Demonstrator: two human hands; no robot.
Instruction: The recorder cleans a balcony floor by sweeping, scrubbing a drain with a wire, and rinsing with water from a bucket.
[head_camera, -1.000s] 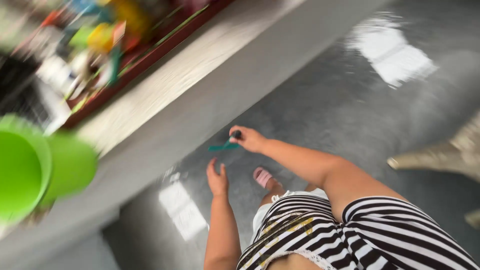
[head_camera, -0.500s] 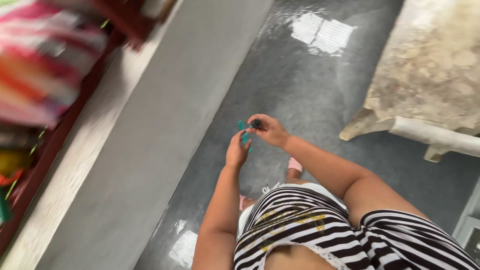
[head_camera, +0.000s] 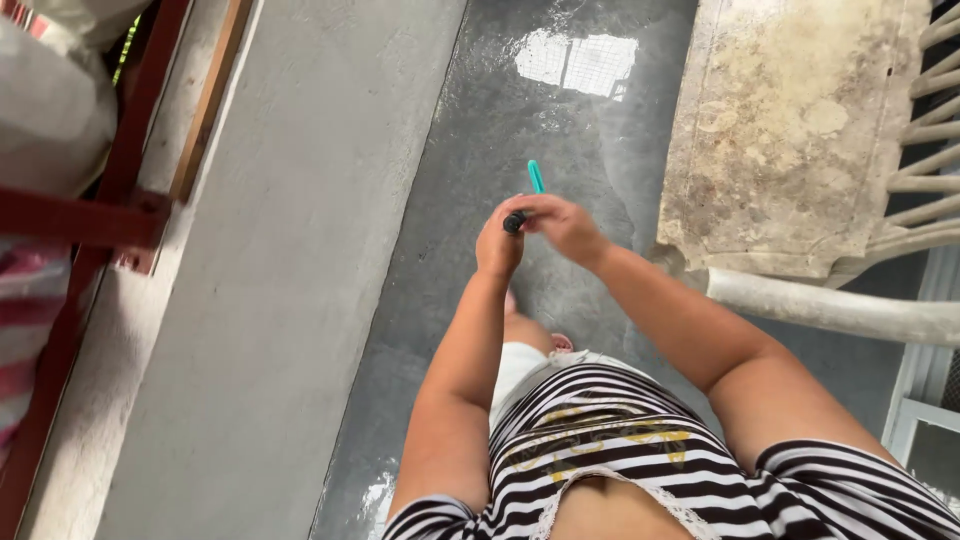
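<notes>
Both of my hands meet in front of me over a dark shiny floor (head_camera: 520, 120). My right hand (head_camera: 565, 225) pinches a thin teal tool (head_camera: 535, 177) with a small black end (head_camera: 514, 222); its teal tip points away from me. My left hand (head_camera: 497, 245) is closed against the black end, fingers touching the tool beside my right hand. I wear a black-and-white striped top (head_camera: 620, 460).
A worn, stained white plastic chair (head_camera: 790, 140) stands at the right, close to my right arm. A pale concrete ledge (head_camera: 290, 250) runs along the left, with a dark red wooden frame (head_camera: 120, 210) and cloth beyond it. One foot (head_camera: 555, 343) shows below my hands.
The view has swung from the cluttered shelf and green container toward the chair. My left hand rose from hanging free and closed on the tool beside my right hand; the teal tip now points away.
</notes>
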